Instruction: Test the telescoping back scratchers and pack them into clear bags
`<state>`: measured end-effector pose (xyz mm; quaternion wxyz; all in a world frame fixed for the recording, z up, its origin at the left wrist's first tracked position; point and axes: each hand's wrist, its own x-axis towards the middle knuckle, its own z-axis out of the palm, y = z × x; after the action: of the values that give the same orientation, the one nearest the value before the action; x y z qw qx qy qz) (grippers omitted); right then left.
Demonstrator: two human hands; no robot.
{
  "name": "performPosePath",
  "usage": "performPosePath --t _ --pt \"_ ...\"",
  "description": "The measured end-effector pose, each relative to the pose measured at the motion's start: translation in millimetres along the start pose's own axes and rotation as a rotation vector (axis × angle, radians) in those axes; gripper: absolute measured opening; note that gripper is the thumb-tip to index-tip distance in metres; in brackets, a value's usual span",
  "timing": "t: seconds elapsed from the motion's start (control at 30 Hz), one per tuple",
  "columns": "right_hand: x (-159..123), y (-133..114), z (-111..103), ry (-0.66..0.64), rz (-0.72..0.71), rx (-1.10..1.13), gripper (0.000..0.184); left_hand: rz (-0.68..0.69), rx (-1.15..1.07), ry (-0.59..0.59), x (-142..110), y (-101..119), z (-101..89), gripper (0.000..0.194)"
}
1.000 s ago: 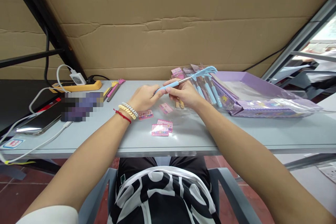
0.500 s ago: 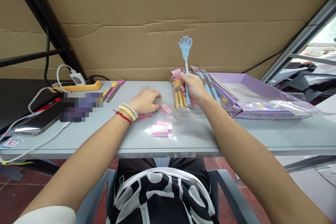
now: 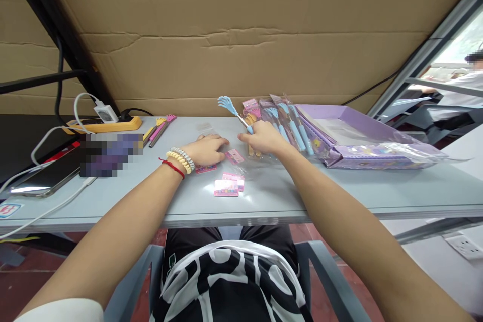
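Note:
My right hand is closed around the handle of a light blue back scratcher, whose claw-shaped head points up and to the left. On the tabletop my left hand lies palm down with its fingers spread, touching clear plastic bags. Beside its fingertips is a pink printed card; another pink card overlaps one nearer the front edge. Under my right hand lie yellow back scratchers, partly hidden. Bagged blue back scratchers sit just to the right.
A purple tray with loose plastic film stands at the right. Farther left are several loose back scratchers, a phone, a yellow power strip and white cables. Cardboard closes off the back. A person sits far right.
My right hand has moved left, tipping the blue back scratcher from upright to a leftward slant. A further pink back scratcher now shows in the group at the left. My left hand stays spread.

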<state>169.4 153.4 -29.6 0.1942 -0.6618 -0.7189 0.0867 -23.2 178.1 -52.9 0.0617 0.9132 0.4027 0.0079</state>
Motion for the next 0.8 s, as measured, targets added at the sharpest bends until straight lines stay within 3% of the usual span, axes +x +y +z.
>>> performPosePath --t 0.23,0.8 --pt "-0.4 -0.1 4.6 0.004 -0.054 -0.032 0.033 0.032 -0.004 0.01 -0.4 0.2 -1.4 0.048" --pt "-0.5 -2.2 8.2 -0.008 -0.078 -0.094 0.03 0.046 0.027 0.017 1.5 -2.7 -0.9 0.051"
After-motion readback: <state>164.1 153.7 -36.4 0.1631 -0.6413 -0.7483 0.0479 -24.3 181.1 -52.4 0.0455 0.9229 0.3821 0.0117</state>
